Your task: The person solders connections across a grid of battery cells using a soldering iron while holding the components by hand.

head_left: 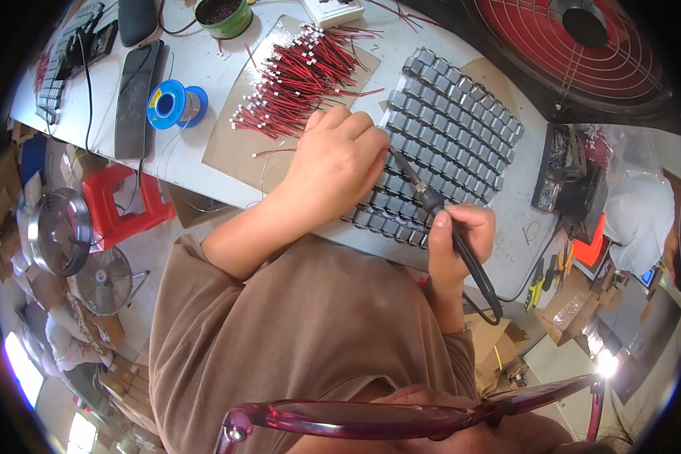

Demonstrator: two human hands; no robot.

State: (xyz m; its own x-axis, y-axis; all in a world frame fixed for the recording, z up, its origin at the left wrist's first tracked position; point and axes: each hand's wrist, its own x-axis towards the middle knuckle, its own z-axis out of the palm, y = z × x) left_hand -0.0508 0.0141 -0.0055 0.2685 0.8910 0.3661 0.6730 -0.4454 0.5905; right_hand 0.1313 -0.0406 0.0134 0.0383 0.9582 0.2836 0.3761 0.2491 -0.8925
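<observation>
Above the grey blocks, iron tip meets left fingertips

Just ahead of the body, the grid of grey blocks (450,125) lies on the white table (526,189), reaching forward from the near edge, its rows slanting. The right hand (445,253) grips the dark handle of a soldering iron (432,200) like a pen. The iron's long axis runs forward and left, ending close beside the left hand (344,155); whether the tip touches a block cannot be told. The left hand is nearer the grid's left side, its fingers curled inward and the tips hidden, so I cannot tell what they pinch.

Beyond the left hand, forward and leftward, red and black wires (303,76) with small white plugs form a loose, thin-stranded heap on a flat brown sheet (227,155). The blocks look smooth and boxy, with a dull metallic sheen and dark gaps between them. Farther left stand a glossy blue spool (168,104) and a flat black phone (138,98).
</observation>
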